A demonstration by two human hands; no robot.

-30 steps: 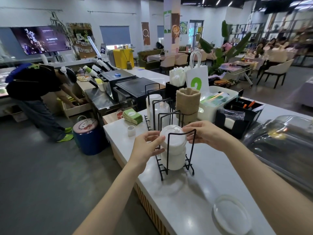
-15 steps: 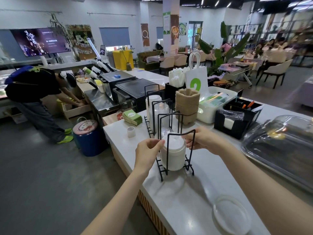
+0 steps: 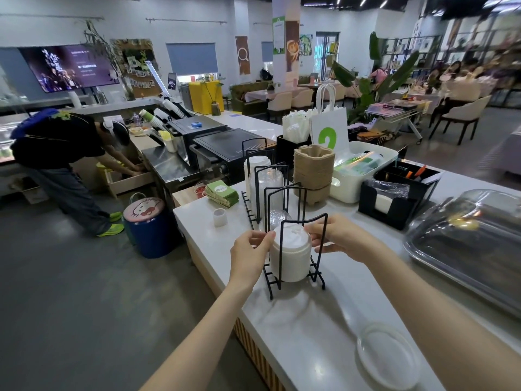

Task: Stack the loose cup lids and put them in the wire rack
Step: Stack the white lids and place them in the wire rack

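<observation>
The stack of white lids (image 3: 290, 255) stands in the nearest bay of the wire rack (image 3: 320, 238) on the tabletop (image 3: 310, 328). The left hand (image 3: 249, 256) and right hand (image 3: 342, 241) pinch its top edges with curled fingers. Light, thin and likely slippery, it is best steadied by the rim from both sides.

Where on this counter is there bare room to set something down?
Bare counter lies between the wire rack and the clear lid, and around the small white cup. Behind the rack, boxes and holders crowd together.
</observation>
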